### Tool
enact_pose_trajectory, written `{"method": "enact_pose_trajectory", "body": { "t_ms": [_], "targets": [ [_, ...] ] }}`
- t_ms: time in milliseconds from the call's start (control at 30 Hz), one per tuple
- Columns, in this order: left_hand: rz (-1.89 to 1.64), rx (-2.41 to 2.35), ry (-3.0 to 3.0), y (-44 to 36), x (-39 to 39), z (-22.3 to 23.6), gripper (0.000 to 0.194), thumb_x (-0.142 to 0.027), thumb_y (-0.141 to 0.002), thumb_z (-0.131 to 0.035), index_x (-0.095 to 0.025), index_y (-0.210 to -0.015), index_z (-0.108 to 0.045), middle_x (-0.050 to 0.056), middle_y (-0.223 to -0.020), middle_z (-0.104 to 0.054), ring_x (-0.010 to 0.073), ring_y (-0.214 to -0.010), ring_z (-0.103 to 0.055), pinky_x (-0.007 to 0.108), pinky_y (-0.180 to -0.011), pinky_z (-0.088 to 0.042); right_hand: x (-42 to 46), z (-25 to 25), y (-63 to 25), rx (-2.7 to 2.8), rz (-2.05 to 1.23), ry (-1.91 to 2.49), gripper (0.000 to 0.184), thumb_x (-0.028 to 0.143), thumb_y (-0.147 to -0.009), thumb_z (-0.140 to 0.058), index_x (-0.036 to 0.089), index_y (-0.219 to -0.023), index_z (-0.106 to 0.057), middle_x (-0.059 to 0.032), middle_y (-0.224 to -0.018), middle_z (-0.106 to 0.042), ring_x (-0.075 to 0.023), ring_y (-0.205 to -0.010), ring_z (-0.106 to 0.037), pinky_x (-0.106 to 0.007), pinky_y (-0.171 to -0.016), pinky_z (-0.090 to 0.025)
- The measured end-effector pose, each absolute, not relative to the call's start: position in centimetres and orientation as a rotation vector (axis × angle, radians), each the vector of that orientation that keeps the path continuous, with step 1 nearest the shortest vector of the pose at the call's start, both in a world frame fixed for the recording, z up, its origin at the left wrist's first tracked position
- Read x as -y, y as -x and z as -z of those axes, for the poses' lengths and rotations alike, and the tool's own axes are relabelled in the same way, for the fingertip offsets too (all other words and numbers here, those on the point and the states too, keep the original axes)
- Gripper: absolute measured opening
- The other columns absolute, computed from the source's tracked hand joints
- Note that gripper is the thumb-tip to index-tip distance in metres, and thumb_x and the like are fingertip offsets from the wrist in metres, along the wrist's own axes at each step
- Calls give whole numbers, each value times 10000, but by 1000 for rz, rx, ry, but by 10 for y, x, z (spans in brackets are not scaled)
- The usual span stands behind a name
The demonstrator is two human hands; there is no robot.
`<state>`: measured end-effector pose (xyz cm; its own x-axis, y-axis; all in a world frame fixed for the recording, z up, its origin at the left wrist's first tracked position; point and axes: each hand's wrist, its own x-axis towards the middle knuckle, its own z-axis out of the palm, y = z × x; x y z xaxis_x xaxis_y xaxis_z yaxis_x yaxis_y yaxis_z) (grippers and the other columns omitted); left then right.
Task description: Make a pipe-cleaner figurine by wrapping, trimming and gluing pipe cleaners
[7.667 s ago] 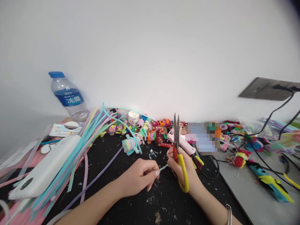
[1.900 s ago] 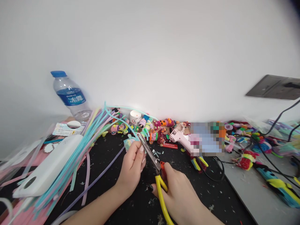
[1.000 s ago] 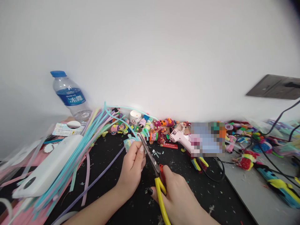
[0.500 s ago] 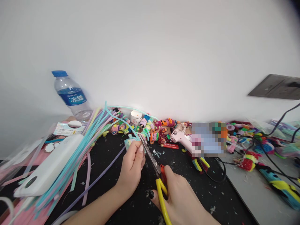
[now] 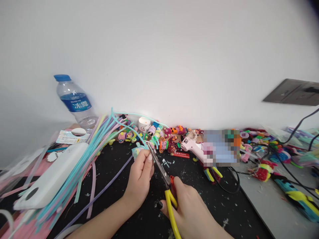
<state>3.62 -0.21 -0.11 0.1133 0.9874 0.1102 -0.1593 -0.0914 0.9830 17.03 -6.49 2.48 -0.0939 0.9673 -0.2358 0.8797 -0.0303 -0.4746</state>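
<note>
My right hand (image 5: 186, 205) grips scissors (image 5: 161, 171) with yellow and orange handles. Their blades look closed or nearly so and point up and left, with the tips beside the pinched fingers of my left hand (image 5: 141, 179). What those fingers hold is mostly hidden. A pale teal and yellow fuzzy piece (image 5: 136, 151) shows just behind the knuckles; I cannot tell whether it is in my grasp. Close above, a light blue pipe cleaner (image 5: 129, 127) runs down toward the blade tips. Small pale clippings (image 5: 167, 162) lie right of the blades.
Left: a bundle of pastel pipe cleaners (image 5: 82, 171), a white case-like object (image 5: 51, 177) and a water bottle (image 5: 77, 103). Behind my hands are several fuzzy figures and a paper cup (image 5: 144, 124). Right: a pink glue gun (image 5: 193, 147), a blurred-out patch, black cables (image 5: 290, 169) and more fuzzy figures.
Almost nothing differs. The whole view has shifted very slightly; both hands and the scissors keep their places relative to each other.
</note>
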Motion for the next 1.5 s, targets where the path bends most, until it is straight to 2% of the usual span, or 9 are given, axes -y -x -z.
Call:
{"method": "enact_pose_trajectory", "body": {
  "t_ms": [700,1500],
  "targets": [
    [-1242,-980,-1262,-34,2,3,264,-413,-916,-374,-204,-758,-405,-60,-599,-282,93,-492,-265,223,-453,-238,62,-21,-173,2038,-805,1947,138,290,-786,-525,192,-754,-433,-15,-668,-555,-133,-535,-435,-220,-497,-280],
    [-1192,-946,-1184,-31,0,-3,267,-403,-890,-436,-186,-737,-411,-64,-593,-307,65,-488,-281,180,-432,-224,59,-21,-177,1997,-879,1954,187,337,-784,-521,201,-725,-406,-12,-662,-539,-124,-537,-395,-223,-509,-259]
  ]
}}
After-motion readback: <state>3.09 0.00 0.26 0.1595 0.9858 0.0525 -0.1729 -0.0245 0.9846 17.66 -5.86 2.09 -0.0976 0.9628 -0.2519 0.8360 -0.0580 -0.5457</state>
